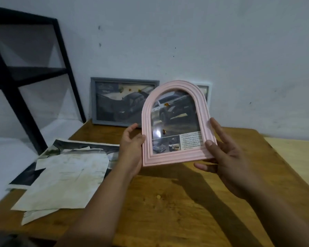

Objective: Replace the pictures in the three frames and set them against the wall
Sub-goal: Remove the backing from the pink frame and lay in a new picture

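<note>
From the head camera, we hold the pink arched frame point(177, 122) up in front of us, above the wooden table point(168, 202), its glass facing us and tilted a little to the right. Our left hand point(132, 148) cups its left edge, fingers curled round behind and the thumb lying along the moulding. Our right hand point(221, 154) takes the lower right corner, thumb pressed on the front and the fingers spread loosely behind and beside it. Holding it by the edges keeps our fingers off the glass, we judge, and lets us check the picture: a light-coloured car with a block of printed text beneath sits inside.

Behind it, the grey frame point(114, 102) stands on the back of the table, leaning against the wall point(221, 50), with a dark car picture in it. A white frame point(208, 91) peeks out just behind the pink one's arch, also by the wall; we cannot see what it holds.

To our left lie loose paper sheets point(66, 175), overlapping, probably the removed pictures. A black metal shelf point(25, 68) stands at the far left.

We judge this the last frame, ready to be leaned against the wall beside the others.
</note>
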